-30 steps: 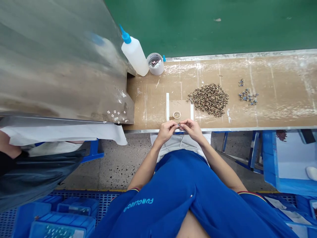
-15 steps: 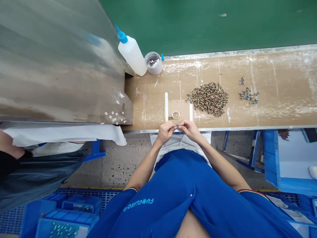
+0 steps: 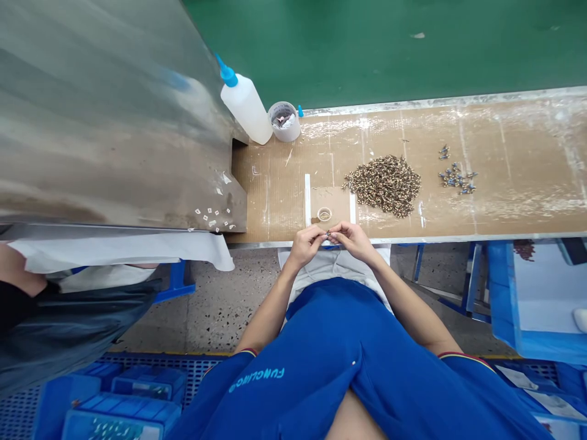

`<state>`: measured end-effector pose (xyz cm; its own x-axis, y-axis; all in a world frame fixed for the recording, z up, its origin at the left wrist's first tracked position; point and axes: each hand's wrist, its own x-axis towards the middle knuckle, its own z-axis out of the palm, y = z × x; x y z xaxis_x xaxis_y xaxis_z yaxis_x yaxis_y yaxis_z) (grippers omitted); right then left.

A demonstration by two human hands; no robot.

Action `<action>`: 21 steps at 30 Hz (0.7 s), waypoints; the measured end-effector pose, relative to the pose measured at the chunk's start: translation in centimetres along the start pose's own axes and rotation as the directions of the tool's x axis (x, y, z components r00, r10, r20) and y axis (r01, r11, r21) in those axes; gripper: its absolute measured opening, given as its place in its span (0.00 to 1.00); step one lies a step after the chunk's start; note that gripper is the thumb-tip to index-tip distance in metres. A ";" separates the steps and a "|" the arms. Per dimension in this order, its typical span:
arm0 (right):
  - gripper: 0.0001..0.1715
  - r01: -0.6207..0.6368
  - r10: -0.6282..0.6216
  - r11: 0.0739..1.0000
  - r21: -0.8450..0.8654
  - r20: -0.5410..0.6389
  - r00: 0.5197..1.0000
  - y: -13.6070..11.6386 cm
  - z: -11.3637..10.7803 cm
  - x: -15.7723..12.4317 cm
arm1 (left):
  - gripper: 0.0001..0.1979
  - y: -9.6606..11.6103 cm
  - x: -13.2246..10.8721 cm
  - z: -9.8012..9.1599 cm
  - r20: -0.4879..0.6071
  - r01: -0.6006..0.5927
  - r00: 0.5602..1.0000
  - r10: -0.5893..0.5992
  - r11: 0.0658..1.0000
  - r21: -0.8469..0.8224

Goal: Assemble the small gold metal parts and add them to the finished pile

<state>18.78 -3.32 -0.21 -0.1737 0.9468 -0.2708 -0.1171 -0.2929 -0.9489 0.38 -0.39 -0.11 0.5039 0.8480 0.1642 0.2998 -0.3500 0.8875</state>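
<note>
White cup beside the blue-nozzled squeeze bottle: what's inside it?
The white cup holds crumpled whitish and pinkish scraps with a few darker bits, too small to identify from this view. The cup's bottom and anything lying beneath the scraps are covered.

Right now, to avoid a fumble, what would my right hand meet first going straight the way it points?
The small metal part pinched at the fingertips of your right hand, probably, with your left hand just behind it; depth is unclear.

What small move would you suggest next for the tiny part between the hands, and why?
Probably lower the tiny metal part to the small ring on the card, since the left hand and right hand pinch it together just in front of that ring.
</note>
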 end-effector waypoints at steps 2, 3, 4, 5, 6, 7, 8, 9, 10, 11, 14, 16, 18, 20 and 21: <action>0.20 -0.002 0.002 1.000 0.003 0.009 1.000 0.0 -0.1 0.0 | 0.16 0.0 0.0 -0.1 0.009 0.016 1.000 -0.016 1.000 -0.008; 0.20 -0.002 0.002 1.000 0.001 0.010 1.000 0.1 -0.1 0.1 | 0.16 0.0 0.1 -0.1 0.013 0.022 1.000 -0.021 1.000 -0.012; 0.20 -0.002 0.002 1.000 -0.005 0.008 1.000 0.1 0.0 0.1 | 0.16 0.0 0.1 -0.2 0.017 0.024 1.000 -0.024 1.000 -0.015; 0.19 -0.002 0.002 1.000 -0.013 0.003 1.000 0.2 0.0 0.1 | 0.16 0.0 0.1 -0.2 0.023 0.025 0.999 -0.024 1.000 -0.018; 0.19 -0.002 0.001 1.000 -0.024 -0.003 1.000 0.2 0.1 0.1 | 0.16 0.0 0.1 -0.2 0.029 0.024 0.999 -0.023 1.000 -0.020; 0.18 0.000 0.000 0.999 -0.038 -0.009 1.000 0.3 0.2 0.0 | 0.16 0.0 0.1 -0.2 0.036 0.024 0.999 -0.023 1.000 -0.018; 0.17 0.003 -0.004 0.998 -0.056 -0.016 1.000 0.4 0.2 0.0 | 0.16 -0.1 0.0 -0.3 0.043 0.025 0.999 -0.024 1.000 -0.011; 0.16 0.008 -0.010 0.997 -0.076 -0.020 1.000 0.4 0.3 0.0 | 0.16 -0.1 0.0 -0.3 0.050 0.027 0.998 -0.027 1.000 -0.002; 0.15 0.015 -0.017 0.995 -0.099 -0.022 1.000 0.5 0.4 -0.1 | 0.16 -0.1 0.0 -0.3 0.056 0.030 0.998 -0.030 1.000 0.008; 0.14 0.022 -0.025 0.992 -0.122 -0.022 0.999 0.5 0.4 -0.1 | 0.16 -0.1 0.0 -0.3 0.061 0.032 0.998 -0.033 0.999 0.018; 0.10 0.033 -0.038 0.982 -0.186 -0.019 0.999 0.6 0.6 -0.3 | 0.15 -0.2 0.0 -0.4 0.080 0.034 0.996 -0.036 0.999 0.030; 0.08 0.036 -0.043 0.973 -0.226 -0.023 0.999 0.6 0.7 -0.4 | 0.14 -0.2 0.0 -0.4 0.089 0.038 0.995 -0.040 0.999 0.031; 0.07 0.045 -0.054 0.964 -0.260 -0.026 0.998 0.5 0.8 -0.5 | 0.14 -0.2 0.0 -0.4 0.082 0.040 0.996 -0.042 0.999 0.026; 0.06 0.056 -0.065 0.960 -0.274 -0.023 0.998 0.5 0.8 -0.5 | 0.14 -0.1 0.0 -0.4 0.069 0.041 0.997 -0.042 0.999 0.018; 0.06 0.060 -0.069 0.960 -0.272 -0.022 0.997 0.5 0.8 -0.5 | 0.14 -0.1 -0.1 -0.4 0.064 0.042 0.997 -0.043 0.999 0.014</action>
<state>18.00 -4.01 -0.46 -0.1432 0.9675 -0.2086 0.1434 -0.1882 -0.9716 -0.01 -0.24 -0.02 0.5414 0.8350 0.0978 0.3322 -0.3194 0.8875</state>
